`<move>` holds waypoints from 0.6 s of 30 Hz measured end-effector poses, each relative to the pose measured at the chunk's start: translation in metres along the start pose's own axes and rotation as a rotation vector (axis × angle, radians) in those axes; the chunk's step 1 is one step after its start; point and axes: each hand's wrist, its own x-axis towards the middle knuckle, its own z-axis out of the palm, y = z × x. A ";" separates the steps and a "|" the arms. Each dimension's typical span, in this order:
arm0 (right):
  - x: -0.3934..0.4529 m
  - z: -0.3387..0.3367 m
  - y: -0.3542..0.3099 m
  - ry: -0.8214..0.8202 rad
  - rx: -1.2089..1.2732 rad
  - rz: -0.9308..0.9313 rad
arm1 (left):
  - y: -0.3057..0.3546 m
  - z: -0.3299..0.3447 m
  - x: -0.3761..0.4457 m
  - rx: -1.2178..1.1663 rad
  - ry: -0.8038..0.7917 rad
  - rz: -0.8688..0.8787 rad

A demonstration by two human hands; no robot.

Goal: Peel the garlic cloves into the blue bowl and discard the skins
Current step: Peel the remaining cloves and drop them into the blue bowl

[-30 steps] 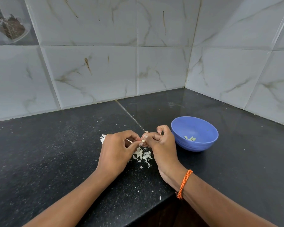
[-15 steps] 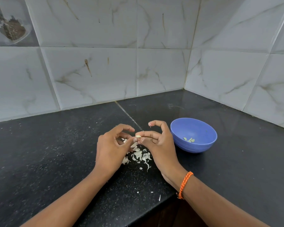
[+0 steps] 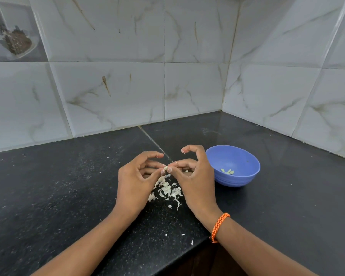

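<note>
Garlic clove (image 3: pixel 165 168) — pinched between both hands

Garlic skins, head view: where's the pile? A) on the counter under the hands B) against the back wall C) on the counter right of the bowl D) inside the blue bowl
A: the garlic skins lie on the black counter below the left hand and right hand, left of the blue bowl.

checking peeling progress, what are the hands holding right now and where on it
A small garlic clove, pinched between the fingertips of the left hand and right hand, one at each end. How much skin remains cannot be told.
</note>
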 end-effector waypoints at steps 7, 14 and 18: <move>0.001 0.000 0.005 -0.022 -0.025 -0.021 | -0.003 0.000 0.000 0.019 -0.062 0.007; 0.000 0.000 0.010 -0.096 -0.065 -0.092 | -0.005 -0.003 0.003 -0.073 -0.109 -0.030; -0.001 -0.003 0.009 -0.144 -0.029 -0.104 | -0.005 -0.004 0.005 -0.123 -0.091 -0.045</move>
